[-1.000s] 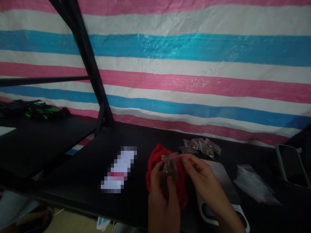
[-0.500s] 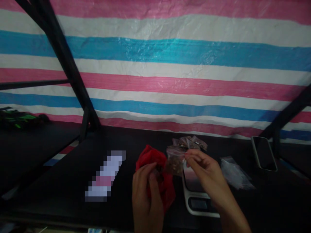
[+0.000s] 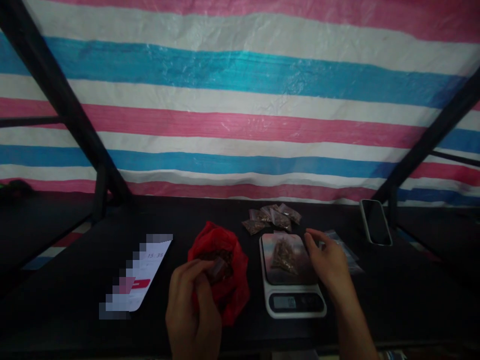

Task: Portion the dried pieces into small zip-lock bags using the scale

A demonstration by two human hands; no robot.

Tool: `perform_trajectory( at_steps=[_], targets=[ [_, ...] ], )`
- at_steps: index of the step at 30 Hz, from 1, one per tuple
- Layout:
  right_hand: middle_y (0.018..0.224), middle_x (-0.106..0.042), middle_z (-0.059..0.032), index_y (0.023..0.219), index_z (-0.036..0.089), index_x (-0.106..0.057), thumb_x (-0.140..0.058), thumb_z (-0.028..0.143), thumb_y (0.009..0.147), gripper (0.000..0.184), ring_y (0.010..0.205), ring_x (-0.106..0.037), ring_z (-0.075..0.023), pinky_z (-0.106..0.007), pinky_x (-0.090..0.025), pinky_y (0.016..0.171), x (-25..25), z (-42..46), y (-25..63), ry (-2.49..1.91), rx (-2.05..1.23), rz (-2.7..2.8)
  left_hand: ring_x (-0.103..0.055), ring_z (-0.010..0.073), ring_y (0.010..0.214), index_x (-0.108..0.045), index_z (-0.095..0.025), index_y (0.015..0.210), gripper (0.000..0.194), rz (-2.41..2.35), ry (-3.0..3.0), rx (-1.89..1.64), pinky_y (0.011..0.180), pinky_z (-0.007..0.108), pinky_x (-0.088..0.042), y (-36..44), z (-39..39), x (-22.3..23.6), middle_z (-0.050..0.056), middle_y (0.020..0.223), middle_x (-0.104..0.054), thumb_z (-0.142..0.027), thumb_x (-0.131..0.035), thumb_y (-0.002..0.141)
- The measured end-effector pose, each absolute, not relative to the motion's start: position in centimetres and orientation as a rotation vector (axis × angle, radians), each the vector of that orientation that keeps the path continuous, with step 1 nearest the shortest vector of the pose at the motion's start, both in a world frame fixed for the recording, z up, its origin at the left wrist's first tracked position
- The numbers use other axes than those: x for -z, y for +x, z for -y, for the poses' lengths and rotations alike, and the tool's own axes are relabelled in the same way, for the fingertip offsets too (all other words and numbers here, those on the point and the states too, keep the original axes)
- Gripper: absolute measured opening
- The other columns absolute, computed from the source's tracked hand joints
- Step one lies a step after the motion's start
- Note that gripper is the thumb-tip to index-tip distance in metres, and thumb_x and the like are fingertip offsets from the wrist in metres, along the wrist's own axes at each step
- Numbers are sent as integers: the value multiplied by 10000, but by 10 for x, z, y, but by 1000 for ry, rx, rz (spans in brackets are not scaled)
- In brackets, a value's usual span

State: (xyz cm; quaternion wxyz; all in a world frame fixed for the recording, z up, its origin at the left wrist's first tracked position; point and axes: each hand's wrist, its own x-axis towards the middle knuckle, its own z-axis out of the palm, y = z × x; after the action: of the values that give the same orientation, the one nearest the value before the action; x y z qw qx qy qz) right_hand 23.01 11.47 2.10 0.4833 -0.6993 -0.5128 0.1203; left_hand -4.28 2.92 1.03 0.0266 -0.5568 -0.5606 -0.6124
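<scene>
A small clear bag of brown bits (image 3: 284, 254) lies on the platform of a white digital scale (image 3: 296, 302) on the black table. My right hand (image 3: 325, 257) rests at the scale's right edge, fingers loosely spread, holding nothing. My left hand (image 3: 195, 295) is closed at the mouth of an open red plastic bag (image 3: 236, 280) holding dark brown pieces; a small dark piece shows at its fingertips. Several filled small bags (image 3: 270, 218) lie in a heap behind the scale.
A stack of empty clear bags (image 3: 345, 250) lies right of the scale, and a phone (image 3: 376, 223) farther right. A white paper slip (image 3: 140, 280) lies on the left. Black frame bars (image 3: 60, 100) slant up on both sides before a striped tarp (image 3: 240, 110).
My right hand carried the small filled bag from in front of me onto the scale platform and let it go. My left hand dropped to the red bag. The view has shifted right.
</scene>
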Motion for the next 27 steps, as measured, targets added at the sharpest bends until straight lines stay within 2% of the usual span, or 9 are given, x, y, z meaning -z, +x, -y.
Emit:
perform_trajectory(
  at_steps=[5,8,16,27],
  targets=[
    [1057,-834,-192,959,174,-831,-535,571,829,512,1041,-751,-372,-504,-540,974,-17,-117,238,-1686,-291,1298,-659,157,954,-669,-247,1020,194,1719,-1718,1823,807,279,-516,-49,-29,-7,13,1038,-660,-176,-492,1053],
    [1036,-834,-168,950,190,-835,-537,570,847,493,1031,-744,-351,-484,-525,981,-13,-119,237,-1666,-294,1343,-659,163,958,-677,-241,1023,177,1717,-1694,1802,823,293,-510,-51,-30,-5,16,1041,-661,-180,-512,1044],
    [828,-724,-105,967,236,-867,-564,575,864,466,857,-626,-313,-514,-470,947,-9,-123,232,-1677,-273,1423,-655,172,933,-689,-234,984,144,1675,-1648,1843,822,318,-504,-48,-30,-2,17,1004,-662,-174,-563,1020],
    [905,-672,-106,1045,252,-872,-580,510,912,411,979,-565,-320,-500,-423,1002,-7,-122,227,-1693,-296,1533,-662,180,923,-680,-232,976,146,1616,-1616,1749,789,319,-526,-54,-26,2,26,979,-667,-168,-558,1024]
  ],
)
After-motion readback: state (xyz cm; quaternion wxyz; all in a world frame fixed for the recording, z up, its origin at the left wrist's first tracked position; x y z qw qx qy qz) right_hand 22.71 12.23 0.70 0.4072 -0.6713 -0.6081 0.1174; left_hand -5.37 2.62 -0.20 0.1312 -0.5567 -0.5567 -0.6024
